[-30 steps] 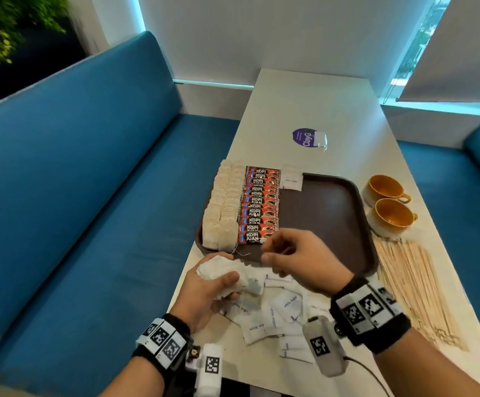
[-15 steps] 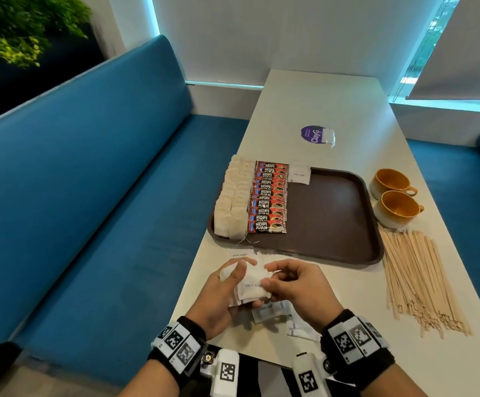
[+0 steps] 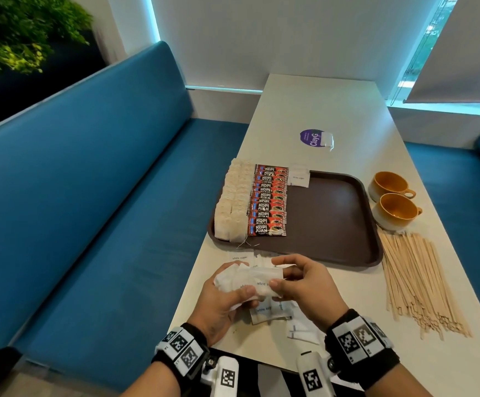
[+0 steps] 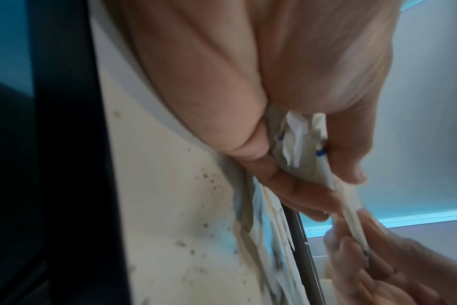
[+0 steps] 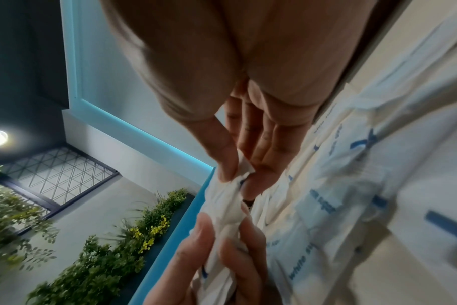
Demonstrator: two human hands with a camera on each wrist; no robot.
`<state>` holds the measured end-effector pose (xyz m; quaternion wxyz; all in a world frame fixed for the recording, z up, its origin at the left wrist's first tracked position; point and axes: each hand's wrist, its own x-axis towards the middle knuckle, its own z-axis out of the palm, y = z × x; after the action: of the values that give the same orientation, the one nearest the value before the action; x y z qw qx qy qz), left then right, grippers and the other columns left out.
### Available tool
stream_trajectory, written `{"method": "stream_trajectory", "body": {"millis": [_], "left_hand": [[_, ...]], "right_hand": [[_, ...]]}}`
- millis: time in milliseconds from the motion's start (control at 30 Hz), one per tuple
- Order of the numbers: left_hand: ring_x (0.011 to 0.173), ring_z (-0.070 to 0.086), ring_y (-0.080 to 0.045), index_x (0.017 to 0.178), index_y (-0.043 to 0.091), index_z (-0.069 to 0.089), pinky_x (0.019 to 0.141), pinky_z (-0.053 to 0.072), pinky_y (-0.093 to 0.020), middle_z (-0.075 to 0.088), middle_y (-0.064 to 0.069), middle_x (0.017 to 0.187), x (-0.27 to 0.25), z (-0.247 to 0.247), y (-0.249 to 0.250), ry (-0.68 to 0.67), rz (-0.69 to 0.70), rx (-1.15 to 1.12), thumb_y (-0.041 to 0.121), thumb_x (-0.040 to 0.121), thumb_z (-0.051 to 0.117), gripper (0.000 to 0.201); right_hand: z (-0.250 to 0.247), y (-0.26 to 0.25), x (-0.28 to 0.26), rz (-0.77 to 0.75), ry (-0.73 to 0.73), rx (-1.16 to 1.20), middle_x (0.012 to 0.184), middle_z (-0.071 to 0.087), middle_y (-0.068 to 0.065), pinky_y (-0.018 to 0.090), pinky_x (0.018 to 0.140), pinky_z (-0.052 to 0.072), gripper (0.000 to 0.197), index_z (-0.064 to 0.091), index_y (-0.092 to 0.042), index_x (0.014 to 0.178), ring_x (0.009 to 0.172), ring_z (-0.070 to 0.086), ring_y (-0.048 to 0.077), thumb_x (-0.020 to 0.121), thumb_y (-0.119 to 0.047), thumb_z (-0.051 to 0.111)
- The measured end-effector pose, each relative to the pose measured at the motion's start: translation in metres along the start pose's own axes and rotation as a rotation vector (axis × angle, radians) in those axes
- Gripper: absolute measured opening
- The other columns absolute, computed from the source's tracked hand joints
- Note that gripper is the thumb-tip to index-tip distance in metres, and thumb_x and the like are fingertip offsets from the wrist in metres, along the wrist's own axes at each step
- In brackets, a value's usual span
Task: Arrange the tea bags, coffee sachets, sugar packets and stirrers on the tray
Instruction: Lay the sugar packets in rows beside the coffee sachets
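Sugar packets (image 3: 244,279) bunched in left hand (image 3: 218,305), held above near table (image 3: 333,110) edge, just short of tray (image 3: 373,224). Left palm turned up and inward, fingers curled under bunch, thumb (image 3: 244,290) pressed across top; wrist view: fingers clamped round crumpled paper edges (image 4: 298,142). Right hand (image 3: 307,285) alongside, knuckles up, wrist bent inward toward left hand, thumb and forefinger pinching one packet end at right side of bunch; right wrist view: thumb and fingertips (image 5: 227,165) closed on white paper (image 5: 224,198), remaining fingers extended beside. Both wrists in black bands with printed markers, forearms angled in from bottom corners.

More loose packets (image 3: 270,310) flat on table beneath and behind hands, some partly hidden. On tray: two columns of tea bags (image 3: 233,202) along left edge, column of coffee sachets (image 3: 270,199) touching beside, couple of sugar packets (image 3: 299,177) at far end next to sachets; rest of tray bare brown. Stirrers (image 3: 416,282) in loose heap on table right of tray, two cups (image 3: 393,199) just beyond heap. Purple sticker (image 3: 311,137) farther up table. Blue bench (image 3: 89,210) along left
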<state>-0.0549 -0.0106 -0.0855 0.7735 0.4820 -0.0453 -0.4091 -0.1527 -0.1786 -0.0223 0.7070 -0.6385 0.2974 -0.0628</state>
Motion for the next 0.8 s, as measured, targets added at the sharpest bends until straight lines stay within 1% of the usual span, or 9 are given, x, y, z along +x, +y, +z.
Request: {"method": "stream_trajectory", "body": {"millis": [100,200,300,433,500,600,667,700,800], "left_hand": [[0.100,0.068,-0.045,0.126,0.010,0.061,0.073,0.063,-0.046,0.065,-0.032,0.124,0.000,0.002,0.001,0.039,-0.015,-0.030,-0.001,0.069,0.086,0.063],[0.100,0.068,-0.046,0.129,0.009,0.059,0.075,0.063,-0.050,0.065,-0.031,0.124,-0.002,0.003,0.002,0.049,-0.023,-0.020,-0.001,0.069,0.087,0.066],[0.097,0.070,-0.045,0.122,0.014,0.065,0.079,0.063,-0.054,0.069,-0.028,0.118,-0.003,0.005,0.003,0.048,-0.035,-0.015,-0.003,0.071,0.086,0.058],[0.109,0.069,-0.043,0.129,0.013,0.061,0.087,0.060,-0.052,0.069,-0.024,0.122,-0.005,0.006,0.005,0.010,0.015,0.002,0.010,0.076,0.085,0.059],[0.110,0.069,-0.043,0.132,0.011,0.057,0.089,0.058,-0.053,0.068,-0.026,0.125,-0.006,0.007,0.007,0.000,0.014,-0.030,0.012,0.076,0.086,0.063],[0.103,0.069,-0.040,0.131,0.009,0.055,0.084,0.061,-0.048,0.067,-0.028,0.121,-0.005,0.006,0.005,-0.030,0.009,-0.054,-0.002,0.071,0.085,0.068],[0.104,0.069,-0.044,0.131,0.008,0.055,0.081,0.062,-0.049,0.066,-0.029,0.121,-0.003,0.004,0.003,-0.037,0.000,-0.062,-0.013,0.071,0.080,0.068],[0.105,0.069,-0.046,0.131,0.007,0.055,0.079,0.063,-0.051,0.067,-0.029,0.121,-0.002,0.003,0.003,-0.033,-0.008,-0.075,-0.017,0.072,0.078,0.067],[0.108,0.068,-0.050,0.131,0.007,0.056,0.077,0.064,-0.054,0.067,-0.029,0.123,-0.002,0.001,0.003,-0.026,-0.030,-0.082,-0.019,0.075,0.074,0.064]], "right_hand": [[-0.006,-0.005,0.001,-0.043,0.134,0.018,0.079,0.072,0.014,0.042,0.069,0.064,0.029,0.073,-0.007,0.101,0.074,0.073,0.028,0.078,0.009,0.080],[-0.011,-0.009,0.003,-0.181,0.279,-0.211,0.075,0.067,0.007,0.033,0.064,0.062,0.022,0.074,-0.017,0.090,0.067,0.061,0.014,0.079,0.001,0.080],[0.000,-0.014,0.000,-0.283,0.212,-0.462,0.076,0.067,-0.004,0.019,0.063,0.053,0.023,0.072,-0.024,0.088,0.065,0.059,0.005,0.079,-0.003,0.077],[0.026,-0.006,-0.001,-0.197,-0.017,-0.434,0.083,0.074,-0.004,0.022,0.071,0.059,0.019,0.074,-0.027,0.093,0.075,0.069,0.007,0.082,-0.014,0.081],[0.033,-0.004,0.001,-0.146,-0.020,-0.322,0.088,0.076,-0.001,0.030,0.076,0.063,0.020,0.075,-0.021,0.099,0.081,0.072,0.013,0.088,-0.004,0.071],[0.031,-0.003,0.004,-0.057,-0.023,-0.164,0.092,0.074,0.016,0.037,0.075,0.064,0.037,0.072,-0.007,0.101,0.078,0.072,0.028,0.089,0.018,0.048],[0.025,-0.004,0.006,-0.049,-0.016,-0.131,0.091,0.074,0.017,0.040,0.073,0.064,0.039,0.073,-0.007,0.098,0.075,0.070,0.033,0.086,0.020,0.046],[0.021,-0.004,0.007,-0.069,0.018,-0.170,0.089,0.074,0.012,0.036,0.070,0.063,0.037,0.075,-0.011,0.092,0.073,0.069,0.031,0.086,0.017,0.051],[0.005,-0.004,0.008,-0.163,0.127,-0.373,0.092,0.069,-0.003,0.012,0.059,0.048,0.026,0.075,-0.023,0.078,0.071,0.064,0.012,0.084,0.001,0.069]]}}
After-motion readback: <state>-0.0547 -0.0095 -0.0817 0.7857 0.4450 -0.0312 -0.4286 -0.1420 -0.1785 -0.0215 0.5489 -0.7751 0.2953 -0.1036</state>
